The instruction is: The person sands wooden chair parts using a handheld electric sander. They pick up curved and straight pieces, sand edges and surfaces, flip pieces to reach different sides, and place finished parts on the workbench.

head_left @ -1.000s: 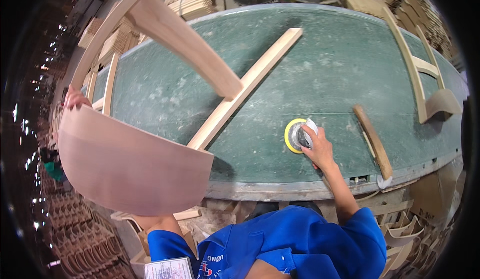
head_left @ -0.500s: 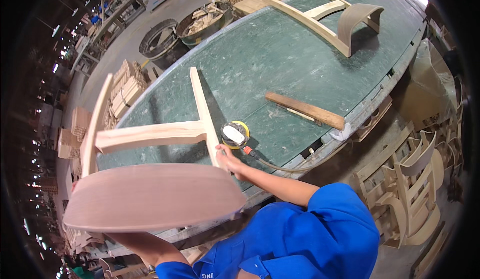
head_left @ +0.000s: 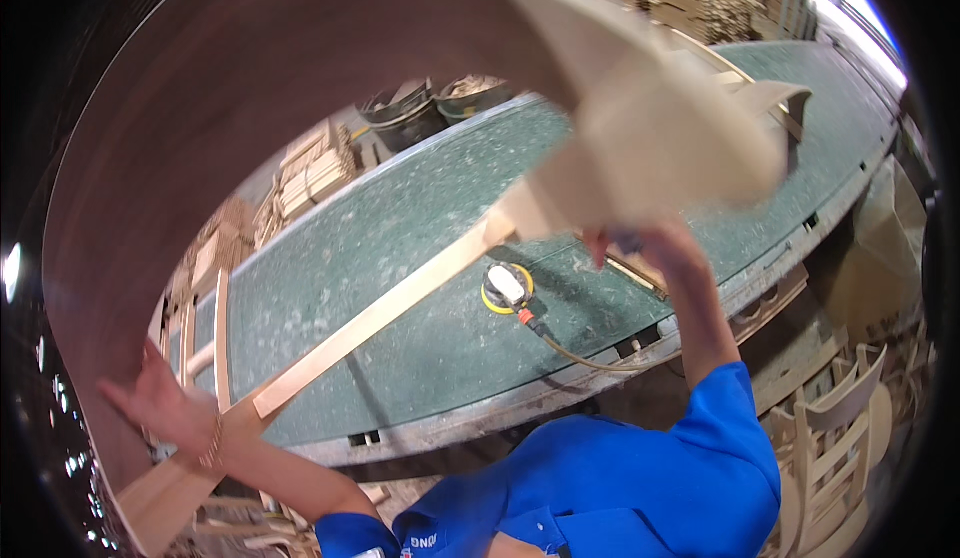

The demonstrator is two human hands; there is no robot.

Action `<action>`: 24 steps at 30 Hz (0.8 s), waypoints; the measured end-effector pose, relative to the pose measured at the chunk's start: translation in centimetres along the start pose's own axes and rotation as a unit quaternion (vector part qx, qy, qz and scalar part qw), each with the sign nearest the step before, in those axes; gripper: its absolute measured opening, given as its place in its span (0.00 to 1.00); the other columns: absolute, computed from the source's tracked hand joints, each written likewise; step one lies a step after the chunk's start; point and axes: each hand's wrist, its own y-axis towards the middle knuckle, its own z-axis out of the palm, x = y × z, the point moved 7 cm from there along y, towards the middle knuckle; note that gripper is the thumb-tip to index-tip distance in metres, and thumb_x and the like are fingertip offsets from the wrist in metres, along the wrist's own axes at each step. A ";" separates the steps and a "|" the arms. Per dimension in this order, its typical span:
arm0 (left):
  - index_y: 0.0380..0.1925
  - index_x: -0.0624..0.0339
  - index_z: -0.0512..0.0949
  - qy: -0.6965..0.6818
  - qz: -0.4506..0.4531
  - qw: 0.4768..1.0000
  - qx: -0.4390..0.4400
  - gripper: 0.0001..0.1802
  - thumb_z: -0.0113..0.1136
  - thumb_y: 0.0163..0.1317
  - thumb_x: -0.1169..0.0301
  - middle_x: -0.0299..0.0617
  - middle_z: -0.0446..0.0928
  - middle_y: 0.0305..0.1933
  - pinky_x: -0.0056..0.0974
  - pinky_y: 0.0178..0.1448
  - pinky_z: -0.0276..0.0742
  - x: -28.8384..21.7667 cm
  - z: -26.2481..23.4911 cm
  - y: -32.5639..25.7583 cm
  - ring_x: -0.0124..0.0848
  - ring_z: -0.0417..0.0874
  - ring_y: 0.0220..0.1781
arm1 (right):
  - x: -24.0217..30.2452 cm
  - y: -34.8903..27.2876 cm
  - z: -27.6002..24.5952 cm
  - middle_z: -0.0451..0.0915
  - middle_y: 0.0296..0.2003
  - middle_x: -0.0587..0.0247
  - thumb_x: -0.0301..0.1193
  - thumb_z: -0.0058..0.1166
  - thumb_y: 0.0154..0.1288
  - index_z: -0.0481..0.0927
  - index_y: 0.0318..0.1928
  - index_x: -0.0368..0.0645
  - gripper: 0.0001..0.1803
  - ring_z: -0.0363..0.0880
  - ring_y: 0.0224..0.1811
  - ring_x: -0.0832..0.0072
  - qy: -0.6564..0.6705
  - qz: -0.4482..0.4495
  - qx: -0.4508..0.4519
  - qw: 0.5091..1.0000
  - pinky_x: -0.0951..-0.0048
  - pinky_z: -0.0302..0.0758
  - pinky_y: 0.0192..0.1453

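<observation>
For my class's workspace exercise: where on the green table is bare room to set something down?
Visibly free on the table: between the pale rail and far edge, and the patch bordered by rail, sander and near edge. Crowded: right of the sander, with its hose and wooden strips.

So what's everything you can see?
Chair frame: 1, brown and pale, lifted close up
Worktable: 1, green, middle
Orbital sander: 1, white, black and yellow, on worktable
Hose: 1, brownish, from sander
Wooden bar: 1, brown, right of sander
Other frames: 2, pale, worktable's left and far right
Bins: 2, dark, beyond worktable
Wood stacks: several, pale, beyond worktable
Chair pieces: several, pale, lower right
Shirt: 1, blue, bottom
Left hand: 1, spread, left side
Right hand: 1, blurred, right of centre
</observation>
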 end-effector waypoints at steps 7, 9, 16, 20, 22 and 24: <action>0.64 0.62 0.61 0.117 0.081 0.990 0.016 0.28 0.51 0.69 0.61 0.49 0.73 0.58 0.51 0.64 0.71 2.5 -1.2 4.0 0.47 0.72 0.62 | -0.6 15.0 -0.1 0.76 0.43 0.56 0.54 0.58 0.56 0.70 0.57 0.38 0.38 0.76 0.45 0.72 -0.428 -0.243 -0.089 0.866 0.73 0.75 0.44; 0.64 0.63 0.61 0.206 0.013 0.978 -0.032 0.28 0.52 0.69 0.62 0.48 0.74 0.56 0.49 0.63 0.71 3.1 -1.5 6.2 0.46 0.72 0.62 | -3.1 19.1 0.3 0.76 0.43 0.57 0.49 0.58 0.56 0.72 0.53 0.37 0.32 0.76 0.44 0.72 -0.351 -0.162 -0.101 0.917 0.69 0.74 0.46; 0.64 0.68 0.60 0.546 0.570 0.613 0.034 0.34 0.59 0.64 0.60 0.54 0.71 0.60 0.44 0.65 0.67 -2.1 -0.5 -4.8 0.44 0.72 0.62 | -6.1 28.2 1.9 0.76 0.39 0.62 0.41 0.61 0.56 0.71 0.54 0.38 0.29 0.73 0.45 0.76 -0.264 -0.152 -0.017 0.952 0.71 0.72 0.49; 0.64 0.63 0.63 0.456 0.071 0.882 0.094 0.35 0.62 0.59 0.62 0.49 0.74 0.54 0.42 0.61 0.69 2.9 -7.7 5.7 0.36 0.74 0.57 | -8.1 31.0 3.1 0.78 0.41 0.58 0.41 0.60 0.56 0.68 0.59 0.40 0.32 0.75 0.46 0.72 -0.226 -0.176 -0.034 0.958 0.72 0.72 0.50; 0.60 0.63 0.67 0.307 -0.046 0.937 0.158 0.30 0.61 0.58 0.65 0.45 0.76 0.47 0.38 0.56 0.71 7.6 -8.2 7.0 0.32 0.76 0.50 | -9.7 32.4 2.3 0.79 0.44 0.54 0.42 0.61 0.54 0.66 0.62 0.43 0.36 0.77 0.47 0.67 -0.275 -0.154 -0.050 0.948 0.72 0.72 0.52; 0.54 0.64 0.73 0.312 -0.025 0.938 0.148 0.24 0.60 0.58 0.65 0.42 0.77 0.42 0.35 0.50 0.72 9.4 -8.5 8.6 0.29 0.76 0.44 | -10.8 33.5 1.6 0.79 0.46 0.52 0.44 0.60 0.53 0.65 0.63 0.46 0.38 0.78 0.49 0.63 -0.280 -0.130 -0.083 0.948 0.69 0.72 0.53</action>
